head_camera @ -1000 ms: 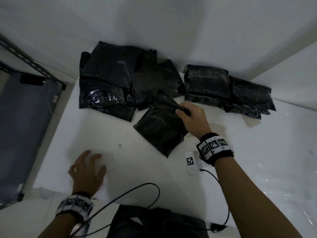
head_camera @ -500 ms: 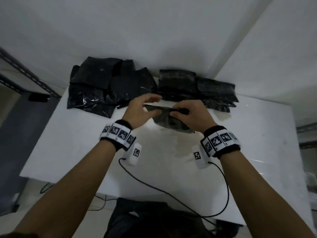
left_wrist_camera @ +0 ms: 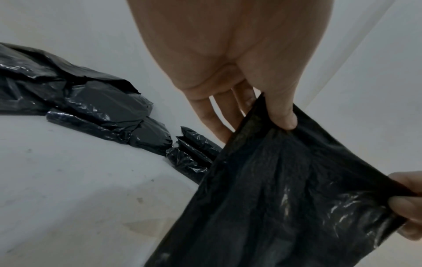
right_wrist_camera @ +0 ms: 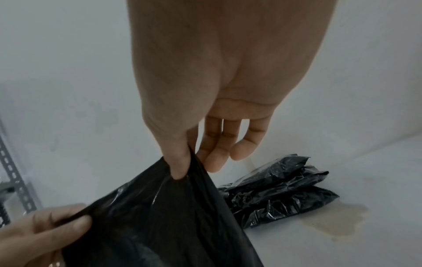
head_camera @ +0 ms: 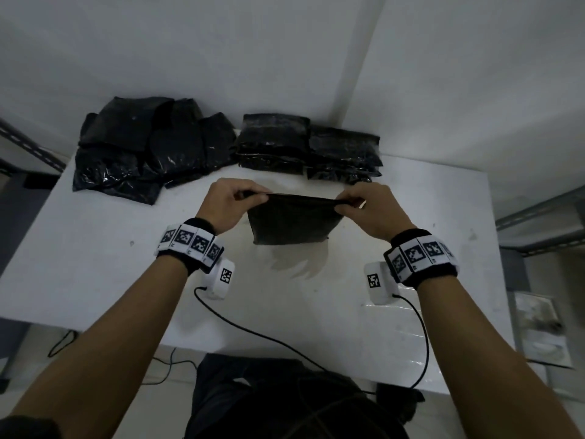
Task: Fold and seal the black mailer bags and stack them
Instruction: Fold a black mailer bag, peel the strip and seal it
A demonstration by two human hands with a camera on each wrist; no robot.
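Observation:
A black mailer bag [head_camera: 292, 220] hangs above the white table [head_camera: 95, 264], held by its top edge. My left hand [head_camera: 235, 198] pinches the top left corner, thumb in front of the bag [left_wrist_camera: 285, 180]. My right hand [head_camera: 354, 201] pinches the top right corner of the bag [right_wrist_camera: 160, 225] between thumb and forefinger. A loose heap of black mailer bags [head_camera: 142, 153] lies at the back left. Two stacks of folded bags [head_camera: 304, 147] sit at the back middle against the wall.
A yellowish stain [head_camera: 297, 261] marks the table under the held bag. Black cables [head_camera: 285, 343] trail from the wrist cameras over the front edge. Metal shelving [head_camera: 538, 223] stands to the right, a metal rail [head_camera: 28, 147] to the left. White walls close the back.
One second ago my right hand alone held the bag near the heap, my left lay flat on the table. Now both hands pinch its top edge and hold it up, spread wider.

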